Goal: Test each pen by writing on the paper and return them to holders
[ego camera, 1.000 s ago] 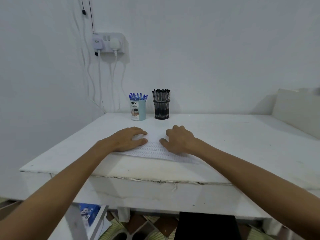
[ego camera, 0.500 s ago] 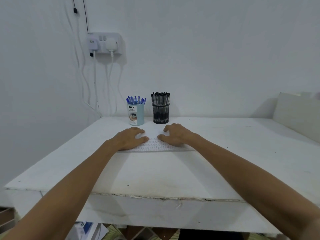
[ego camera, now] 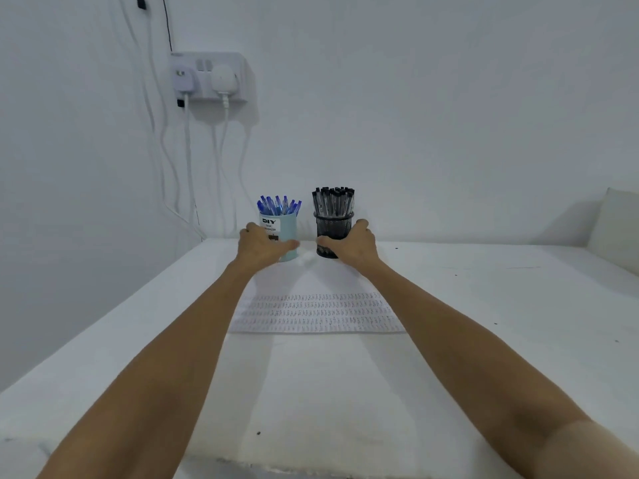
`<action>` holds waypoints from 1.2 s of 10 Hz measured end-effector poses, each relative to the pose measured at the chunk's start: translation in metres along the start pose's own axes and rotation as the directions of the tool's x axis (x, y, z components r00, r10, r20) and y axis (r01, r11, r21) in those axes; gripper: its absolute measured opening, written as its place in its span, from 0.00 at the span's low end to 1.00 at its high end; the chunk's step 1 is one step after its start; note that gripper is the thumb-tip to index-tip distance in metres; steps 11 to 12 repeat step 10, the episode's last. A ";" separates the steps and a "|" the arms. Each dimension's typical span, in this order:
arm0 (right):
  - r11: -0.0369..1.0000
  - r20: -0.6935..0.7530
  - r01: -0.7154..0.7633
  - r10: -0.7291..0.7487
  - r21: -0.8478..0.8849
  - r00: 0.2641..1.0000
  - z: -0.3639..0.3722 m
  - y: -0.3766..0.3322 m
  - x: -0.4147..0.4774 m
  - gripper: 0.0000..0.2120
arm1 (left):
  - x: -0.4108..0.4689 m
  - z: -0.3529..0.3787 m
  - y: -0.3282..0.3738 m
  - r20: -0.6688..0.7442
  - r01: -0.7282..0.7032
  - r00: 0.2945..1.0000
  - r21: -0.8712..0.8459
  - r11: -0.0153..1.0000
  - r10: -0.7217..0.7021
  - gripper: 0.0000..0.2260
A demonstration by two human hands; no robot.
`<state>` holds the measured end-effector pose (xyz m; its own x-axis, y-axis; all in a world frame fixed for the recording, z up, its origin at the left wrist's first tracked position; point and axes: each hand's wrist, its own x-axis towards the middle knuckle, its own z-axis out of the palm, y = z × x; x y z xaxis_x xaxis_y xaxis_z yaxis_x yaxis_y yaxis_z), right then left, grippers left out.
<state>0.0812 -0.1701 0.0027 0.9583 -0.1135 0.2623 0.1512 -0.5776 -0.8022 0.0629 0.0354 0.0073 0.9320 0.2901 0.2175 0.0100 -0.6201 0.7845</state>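
A: Where are the holders found?

B: Both are stood upright by the far edge of the counter (ego camera: pixel 484 305), side by side and just apart. The light-blue holder (ego camera: pixel 285 226) is filled with blue pens (ego camera: pixel 278 205). The black mesh holder (ego camera: pixel 333 224) to its right is packed with black pens (ego camera: pixel 333 200).

A: How are the hands placed?

B: The left hand (ego camera: pixel 261 245) is wrapped round the light-blue holder, with the thumb on one side and the fingers on the other. The right hand (ego camera: pixel 352 245) is clasped round the black mesh holder in the same way. Whether either holder is lifted off the counter cannot be told.

A: And the paper?

B: The paper (ego camera: pixel 314 311) is laid flat between the holders and the near edge, framed by the two forearms. Rows of small marks are written across its nearer half.

A: What else is seen?

B: A wall socket (ego camera: pixel 209 76) is mounted above the far left corner, and white cables (ego camera: pixel 188 150) are hung down from it.
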 end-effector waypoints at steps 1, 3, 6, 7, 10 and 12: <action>0.996 -0.012 -0.025 0.026 0.091 1.000 0.010 -0.006 0.015 0.46 | 0.008 0.015 0.005 0.019 0.047 0.999 -0.110 0.993 -0.045 0.48; 0.997 -0.056 -0.015 0.019 0.073 0.998 0.010 -0.004 0.022 0.37 | 0.011 0.030 -0.003 -0.096 -0.009 0.995 -0.096 0.995 0.000 0.30; 0.999 -0.133 0.017 -0.022 -0.037 0.991 -0.015 -0.011 -0.008 0.37 | -0.015 0.022 0.013 -0.079 -0.145 0.987 -0.103 0.984 0.138 0.31; 0.999 -0.153 0.006 -0.014 -0.050 0.988 -0.020 -0.007 -0.020 0.37 | -0.029 0.026 0.020 -0.081 -0.176 0.982 -0.099 0.979 0.168 0.31; 0.978 0.025 0.046 -0.042 -0.201 0.999 -0.046 -0.006 -0.069 0.38 | -0.067 0.025 0.019 0.103 -0.125 0.986 -0.100 0.987 0.135 0.28; 0.978 0.025 0.046 -0.042 -0.201 0.999 -0.046 -0.006 -0.069 0.38 | -0.067 0.025 0.019 0.103 -0.125 0.986 -0.100 0.987 0.135 0.28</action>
